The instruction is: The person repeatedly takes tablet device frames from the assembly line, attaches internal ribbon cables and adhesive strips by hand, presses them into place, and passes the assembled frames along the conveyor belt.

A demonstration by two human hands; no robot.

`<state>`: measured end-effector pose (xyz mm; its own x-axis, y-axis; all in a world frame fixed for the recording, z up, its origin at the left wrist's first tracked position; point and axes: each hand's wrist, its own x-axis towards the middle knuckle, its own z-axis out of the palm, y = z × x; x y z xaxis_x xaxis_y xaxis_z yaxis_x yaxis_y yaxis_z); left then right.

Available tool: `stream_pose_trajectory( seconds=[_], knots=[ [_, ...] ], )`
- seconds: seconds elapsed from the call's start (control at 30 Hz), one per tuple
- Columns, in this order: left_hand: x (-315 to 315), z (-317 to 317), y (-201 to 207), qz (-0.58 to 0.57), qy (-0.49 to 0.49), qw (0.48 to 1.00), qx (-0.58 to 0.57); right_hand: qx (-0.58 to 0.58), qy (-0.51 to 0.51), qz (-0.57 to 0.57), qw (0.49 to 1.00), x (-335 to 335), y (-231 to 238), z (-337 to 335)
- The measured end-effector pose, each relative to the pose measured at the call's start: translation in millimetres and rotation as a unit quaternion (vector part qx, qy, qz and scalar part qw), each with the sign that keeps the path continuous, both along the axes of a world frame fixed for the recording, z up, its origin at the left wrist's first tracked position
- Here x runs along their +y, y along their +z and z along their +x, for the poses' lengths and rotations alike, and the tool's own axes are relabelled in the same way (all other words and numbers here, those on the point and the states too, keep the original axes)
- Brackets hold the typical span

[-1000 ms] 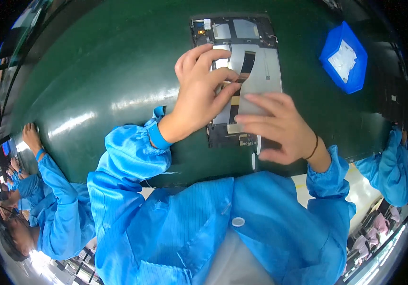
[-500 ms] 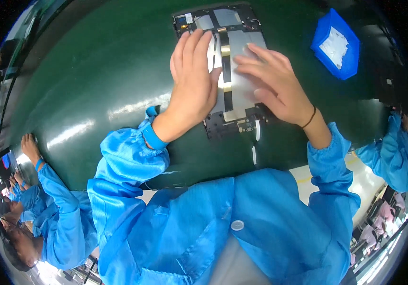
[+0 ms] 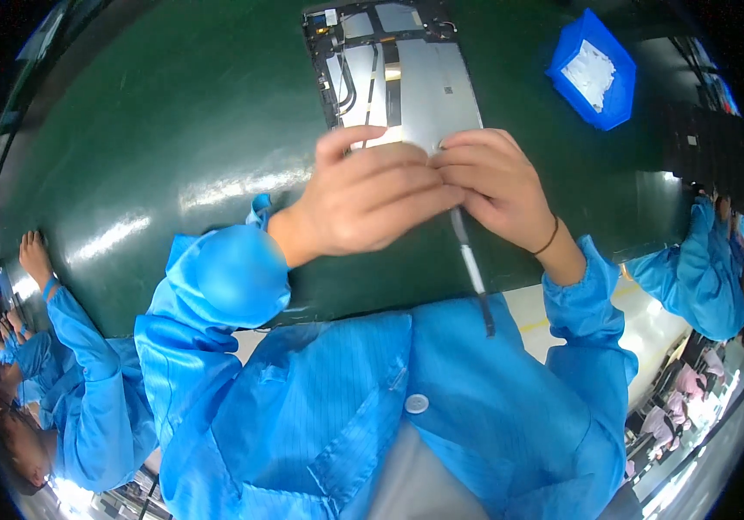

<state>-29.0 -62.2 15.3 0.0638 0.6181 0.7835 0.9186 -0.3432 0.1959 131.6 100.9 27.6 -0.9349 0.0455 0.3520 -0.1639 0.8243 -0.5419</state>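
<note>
An opened tablet (image 3: 398, 78), back cover off, lies flat near the far edge of the green table (image 3: 172, 147), silver plate and black cables exposed. A thin strip (image 3: 473, 273) trails toward the near edge.

The near end of the opened tablet (image 3: 402, 82) lies hidden under the left hand (image 3: 363, 204) and right hand (image 3: 497, 182), so what the fingertips pinch there cannot be told. The thin strip (image 3: 473, 276) disappears upward into the right hand. The contents of the blue bin (image 3: 593, 69) are too small to identify.
</note>
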Motion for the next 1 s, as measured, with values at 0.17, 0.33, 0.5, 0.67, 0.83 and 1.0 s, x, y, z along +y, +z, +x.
stream_pose_trajectory(
  seconds=[0.17, 0.33, 0.5, 0.67, 0.83, 1.0],
  knots=[
    [3.0, 4.9, -2.0, 0.025, 0.002, 1.0, 0.007, -0.015, -0.006, -0.047, 0.999, 0.2, -2.3, 0.6],
    [6.9, 6.4, -2.3, 0.068, 0.049, 0.994, 0.075, -0.022, -0.064, -0.193, 0.979, -4.1, -2.4, 2.3],
    [7.5, 8.8, -7.6, 0.06, 0.042, 0.991, 0.109, -0.062, -0.026, -0.207, 0.976, 1.7, 5.6, 0.3],
    [3.8, 6.1, -2.7, 0.05, 0.001, 0.986, 0.161, -0.02, -0.034, -0.201, 0.979, 8.1, 1.2, -0.9],
    [4.4, -0.7, 1.2, 0.017, -0.063, 0.997, 0.032, -0.009, -0.229, -0.38, 0.896, 27.6, 22.5, 2.1],
    [36.8, -13.1, 8.6, -0.087, 0.033, 0.987, -0.134, 0.107, -0.456, 0.21, 0.858, 121.7, 40.4, 23.5]
  ],
)
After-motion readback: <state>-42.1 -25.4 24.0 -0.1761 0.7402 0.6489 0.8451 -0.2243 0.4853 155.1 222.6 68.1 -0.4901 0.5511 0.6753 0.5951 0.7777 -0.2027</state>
